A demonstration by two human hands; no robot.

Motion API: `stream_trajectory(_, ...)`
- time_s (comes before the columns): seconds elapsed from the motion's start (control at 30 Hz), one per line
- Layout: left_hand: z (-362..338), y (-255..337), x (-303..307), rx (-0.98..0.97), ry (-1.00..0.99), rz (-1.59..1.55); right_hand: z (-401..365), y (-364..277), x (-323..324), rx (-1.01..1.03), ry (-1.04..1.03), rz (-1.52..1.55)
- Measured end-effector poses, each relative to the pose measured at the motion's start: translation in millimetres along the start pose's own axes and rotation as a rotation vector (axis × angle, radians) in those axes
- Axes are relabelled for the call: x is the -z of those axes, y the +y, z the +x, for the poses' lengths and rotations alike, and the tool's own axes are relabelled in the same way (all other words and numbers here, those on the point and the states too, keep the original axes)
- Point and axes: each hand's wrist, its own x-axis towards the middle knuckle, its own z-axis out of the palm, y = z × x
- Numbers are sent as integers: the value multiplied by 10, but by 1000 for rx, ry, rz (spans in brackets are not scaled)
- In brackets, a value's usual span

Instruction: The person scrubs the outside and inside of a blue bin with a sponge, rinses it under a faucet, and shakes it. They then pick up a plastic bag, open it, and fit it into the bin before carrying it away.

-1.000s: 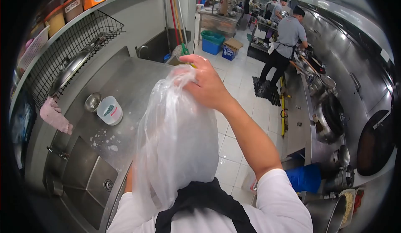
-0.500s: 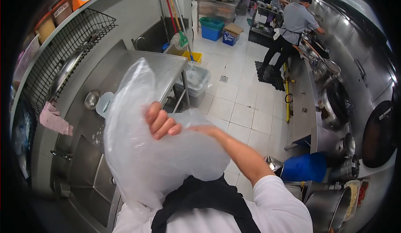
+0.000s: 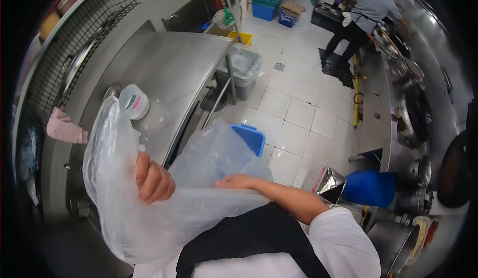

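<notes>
A large translucent plastic bag [image 3: 119, 213] spreads across the lower left and middle, in front of my apron. My left hand [image 3: 155, 179] is closed in a fist round the bag's gathered plastic. At the bag's right part, my right hand [image 3: 238, 182] presses against or into the plastic; its fingers are mostly hidden, so its grip cannot be made out. Beyond the bag, a white plastic tub [image 3: 134, 102] stands on the steel counter [image 3: 174, 54] beside a metal bowl [image 3: 113, 90].
A blue bin [image 3: 250, 139] is on the floor behind the bag. A grey bin [image 3: 244, 69] with a clear liner stands by the counter's end. At the right are a blue bucket [image 3: 369, 188] and a large pot [image 3: 393, 243]. A co-worker [image 3: 371, 9] stands by the stoves.
My left hand has moved left and down with the bag, and the hands are farther apart. The view has shifted, showing the blue bin and more of the tub.
</notes>
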Motion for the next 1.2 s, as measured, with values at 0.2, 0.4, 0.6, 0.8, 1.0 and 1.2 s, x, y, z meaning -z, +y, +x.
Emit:
stream_trajectory(0.2, 522, -29, -415, 51, -34, 12, -502, -1012, 1004, 255, 690, -648)
stream_trajectory(0.4, 867, -282, -771, 94, -37, -141, 457, -1615, 1799, 569, 517, -661)
stream_trajectory(0.6, 533, -61, -1095, 132, 39, 75, 1221, -878, 1701, 46, 168, -848)
stream_trajectory(0.8, 34, 444, -1496, -151, 229, 447, 792, 15, 1132, -126, -185, -442)
stream_trajectory(1.0, -482, 717, -1838, -304, 416, 775, 525, 1038, 12, -280, -288, 295)
stream_trajectory(1.2, -571, 948, -2045, -546, 582, 758, 251, 905, -442, -222, -221, 201)
